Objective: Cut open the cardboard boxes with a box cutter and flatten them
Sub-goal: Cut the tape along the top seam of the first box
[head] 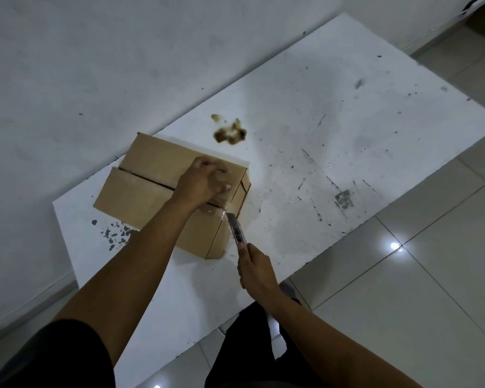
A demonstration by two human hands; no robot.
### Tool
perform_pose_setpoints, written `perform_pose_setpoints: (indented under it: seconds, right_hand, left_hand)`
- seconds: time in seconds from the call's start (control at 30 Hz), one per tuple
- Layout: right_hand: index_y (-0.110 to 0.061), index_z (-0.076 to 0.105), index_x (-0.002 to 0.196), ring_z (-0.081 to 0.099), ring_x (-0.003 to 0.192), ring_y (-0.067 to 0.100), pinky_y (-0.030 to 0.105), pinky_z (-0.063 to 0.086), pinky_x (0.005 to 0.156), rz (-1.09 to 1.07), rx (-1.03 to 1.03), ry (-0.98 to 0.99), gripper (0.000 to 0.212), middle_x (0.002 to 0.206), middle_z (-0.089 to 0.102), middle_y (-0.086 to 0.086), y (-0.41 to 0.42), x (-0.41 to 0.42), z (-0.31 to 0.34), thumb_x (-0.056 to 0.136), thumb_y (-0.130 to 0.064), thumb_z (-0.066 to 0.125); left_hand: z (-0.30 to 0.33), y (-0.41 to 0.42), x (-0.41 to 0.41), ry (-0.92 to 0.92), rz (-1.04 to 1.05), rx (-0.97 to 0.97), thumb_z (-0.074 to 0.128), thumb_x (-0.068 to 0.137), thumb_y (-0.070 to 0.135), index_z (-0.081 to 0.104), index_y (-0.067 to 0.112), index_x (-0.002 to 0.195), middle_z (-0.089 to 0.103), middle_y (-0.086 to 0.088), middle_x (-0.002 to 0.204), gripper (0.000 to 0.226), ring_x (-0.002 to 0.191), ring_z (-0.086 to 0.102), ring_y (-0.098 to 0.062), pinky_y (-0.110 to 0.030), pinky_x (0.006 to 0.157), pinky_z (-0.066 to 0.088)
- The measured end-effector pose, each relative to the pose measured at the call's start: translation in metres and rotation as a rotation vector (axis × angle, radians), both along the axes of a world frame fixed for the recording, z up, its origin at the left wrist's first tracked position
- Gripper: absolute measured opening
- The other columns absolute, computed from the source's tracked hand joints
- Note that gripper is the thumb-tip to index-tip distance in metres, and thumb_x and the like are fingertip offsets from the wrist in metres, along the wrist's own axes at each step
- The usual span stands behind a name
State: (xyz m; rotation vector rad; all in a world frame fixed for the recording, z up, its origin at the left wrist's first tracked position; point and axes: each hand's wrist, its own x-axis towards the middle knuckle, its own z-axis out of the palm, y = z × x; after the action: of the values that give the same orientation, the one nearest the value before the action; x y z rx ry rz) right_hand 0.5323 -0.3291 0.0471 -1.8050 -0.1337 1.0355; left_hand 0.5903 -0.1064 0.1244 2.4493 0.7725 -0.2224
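Observation:
A brown cardboard box [140, 191] lies on a white table [333, 135], near the wall. Its top seam is split open along most of its length, and clear tape still covers the end nearest me. My left hand [202, 180] presses flat on the box top over the seam, fingers spread. My right hand [256, 271] grips the handle of a box cutter [235, 229]. The blade tip touches the taped upper edge of the box's near end.
The white table carries dark scuffs, a brown stain [230, 133] beyond the box and chipped paint [115, 235] at the left. A white wall [95, 65] runs along the table's far side. Glossy floor tiles [431, 275] lie to the right, and my dark-trousered legs [258, 345] stand below.

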Motion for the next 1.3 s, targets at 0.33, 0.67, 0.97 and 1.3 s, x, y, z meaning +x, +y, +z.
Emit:
perform_pose_setpoints:
  seconds: [0.33,0.67,0.97,1.3]
  right_hand:
    - [0.005,0.055,0.090,0.052,0.055,0.016,0.034,0.047,0.051,-0.059,0.048,0.047,0.056,0.070,0.058,0.012,-0.021,0.002,-0.001,0.105,-0.046,0.037]
    - [-0.010,0.058,0.095,0.058,0.071,0.020,0.034,0.046,0.063,-0.128,0.040,-0.154,0.047,0.084,0.063,0.011,0.017,0.082,0.012,0.107,-0.045,0.030]
    - [-0.006,0.054,0.122,0.057,0.097,0.029,0.034,0.044,0.079,0.308,-0.356,-0.251,0.029,0.117,0.062,0.017,0.036,0.158,-0.020,0.105,-0.026,0.041]
    - [-0.013,0.058,0.116,0.062,0.089,0.029,0.033,0.052,0.077,0.709,-0.364,-0.598,0.022,0.095,0.059,0.010,0.034,0.148,-0.032,0.099,-0.017,0.045]
  left_hand:
    - [-0.009,-0.002,-0.007,0.027,-0.006,-0.002,0.073,0.084,0.045,0.058,0.036,0.128,0.033,0.002,0.154,0.047,0.137,0.040,-0.022,-0.038,0.109,0.039]
    - [-0.017,-0.023,-0.077,0.108,0.323,0.280,0.059,0.070,0.082,0.046,0.038,0.133,0.030,0.001,0.152,0.078,0.138,0.027,-0.031,-0.059,0.095,0.038]
    - [-0.025,-0.022,-0.091,0.157,0.562,-0.003,0.071,0.058,0.082,0.035,0.040,0.141,0.000,0.003,0.162,0.099,0.147,-0.005,-0.047,-0.084,0.097,0.023]
    - [-0.026,-0.004,-0.142,0.184,0.488,-0.141,0.083,0.058,0.067,0.032,0.048,0.141,-0.010,0.016,0.163,0.100,0.148,-0.017,-0.041,-0.075,0.106,0.024]
